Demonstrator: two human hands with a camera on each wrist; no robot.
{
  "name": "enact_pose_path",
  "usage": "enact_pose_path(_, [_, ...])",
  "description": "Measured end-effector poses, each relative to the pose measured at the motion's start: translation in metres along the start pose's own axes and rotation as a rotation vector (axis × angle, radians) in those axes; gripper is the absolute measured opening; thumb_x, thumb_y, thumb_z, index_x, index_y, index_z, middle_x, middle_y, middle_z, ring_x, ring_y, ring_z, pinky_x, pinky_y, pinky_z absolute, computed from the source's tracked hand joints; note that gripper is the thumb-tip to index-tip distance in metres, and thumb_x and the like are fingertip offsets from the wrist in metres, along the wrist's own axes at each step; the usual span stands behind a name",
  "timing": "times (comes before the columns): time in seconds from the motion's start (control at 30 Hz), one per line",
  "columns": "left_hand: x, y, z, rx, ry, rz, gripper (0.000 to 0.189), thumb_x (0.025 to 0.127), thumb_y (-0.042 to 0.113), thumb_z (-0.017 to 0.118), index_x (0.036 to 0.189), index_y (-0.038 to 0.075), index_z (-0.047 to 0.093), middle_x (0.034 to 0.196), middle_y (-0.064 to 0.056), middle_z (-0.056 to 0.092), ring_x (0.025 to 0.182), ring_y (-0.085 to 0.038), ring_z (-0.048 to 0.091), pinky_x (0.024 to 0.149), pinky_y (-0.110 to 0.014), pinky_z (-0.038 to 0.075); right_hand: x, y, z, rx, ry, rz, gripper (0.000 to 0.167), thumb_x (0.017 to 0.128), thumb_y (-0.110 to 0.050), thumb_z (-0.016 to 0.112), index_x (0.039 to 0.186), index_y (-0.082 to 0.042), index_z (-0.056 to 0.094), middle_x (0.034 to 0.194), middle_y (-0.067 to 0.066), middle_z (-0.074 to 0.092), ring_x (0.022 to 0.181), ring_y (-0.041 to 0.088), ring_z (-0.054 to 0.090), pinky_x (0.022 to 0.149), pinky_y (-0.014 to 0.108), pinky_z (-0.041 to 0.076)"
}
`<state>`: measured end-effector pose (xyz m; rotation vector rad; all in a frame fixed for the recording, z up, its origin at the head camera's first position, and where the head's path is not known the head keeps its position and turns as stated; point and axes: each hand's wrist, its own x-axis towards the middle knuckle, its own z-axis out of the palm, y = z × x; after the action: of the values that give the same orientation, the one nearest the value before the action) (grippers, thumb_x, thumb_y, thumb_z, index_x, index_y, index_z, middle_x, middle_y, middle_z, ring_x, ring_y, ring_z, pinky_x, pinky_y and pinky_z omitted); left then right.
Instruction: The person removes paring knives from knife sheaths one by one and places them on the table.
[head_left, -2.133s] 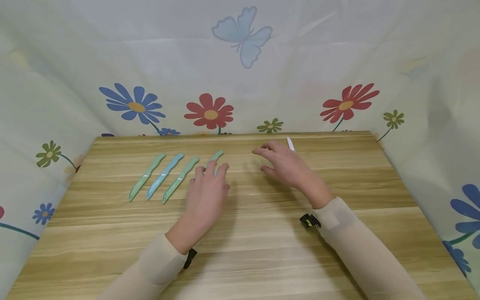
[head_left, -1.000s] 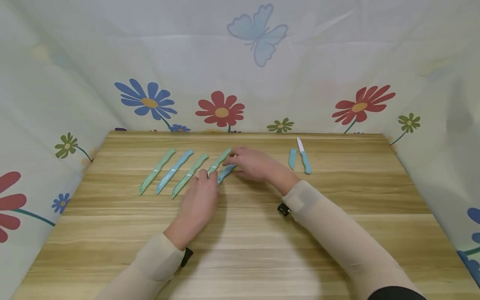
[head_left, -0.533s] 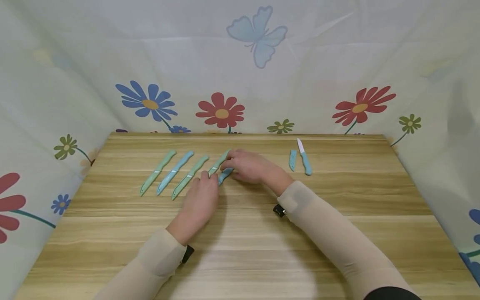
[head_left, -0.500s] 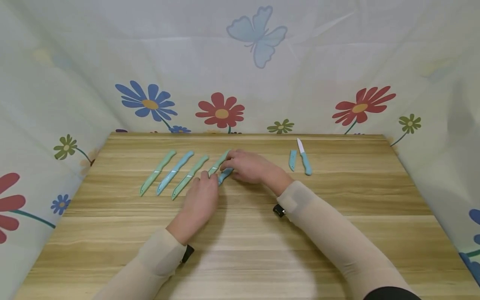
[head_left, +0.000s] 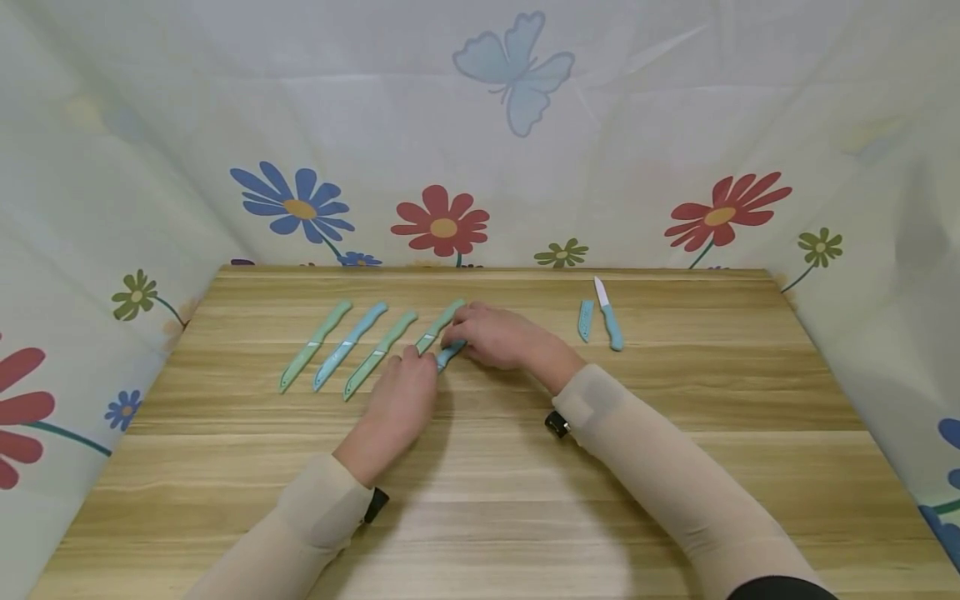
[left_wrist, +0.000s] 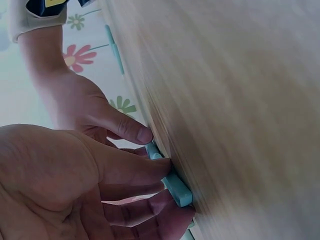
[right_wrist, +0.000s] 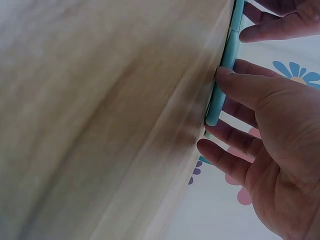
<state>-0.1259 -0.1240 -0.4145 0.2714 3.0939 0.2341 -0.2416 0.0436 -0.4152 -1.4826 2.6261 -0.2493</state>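
Note:
A blue paring knife (head_left: 450, 355) lies slanted at the right end of a row of sheathed knives, low over the tabletop. My left hand (head_left: 399, 398) pinches its near, sheathed end between thumb and fingers; the left wrist view shows that end of the sheath (left_wrist: 179, 191) poking out. Its handle (right_wrist: 216, 104) is pinched by my right hand (head_left: 501, 335), thumb on the near side and fingers behind. Just left of it lies a green sheathed knife (head_left: 442, 323), partly covered by my left fingers. The hands hide much of the blue knife.
Further left, roughly parallel, lie a green knife (head_left: 381, 354), a blue knife (head_left: 351, 346) and another green knife (head_left: 316, 346), all sheathed. Toward the back right are an unsheathed blue knife (head_left: 611, 325) with a white blade and a loose blue sheath (head_left: 585, 321). Flowered cloth (head_left: 600, 150) surrounds the wooden table.
My right hand has moved left from beside the bare knife to the blue knife's handle, uncovering the bare knife and loose sheath. Over the last second both hands have barely shifted.

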Motion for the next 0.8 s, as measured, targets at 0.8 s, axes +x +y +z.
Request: enact_pose_path(0.8, [-0.0026,0.0031,-0.0019,0.011,-0.009,-0.022,0.008,0.102,-0.001,0.062,0.102,-0.006,0.069,0.099,-0.022,0.057,0.089,-0.037,0.058,0.068,-0.047,0.059,-0.0039,-0.0019,0.0022,0.017,0.006,-0.033,0.024,0.106,-0.012,0.067,0.127,-0.018,0.076,0.123,0.002,0.067,0.121,0.024,0.059,0.113,0.035,0.045])
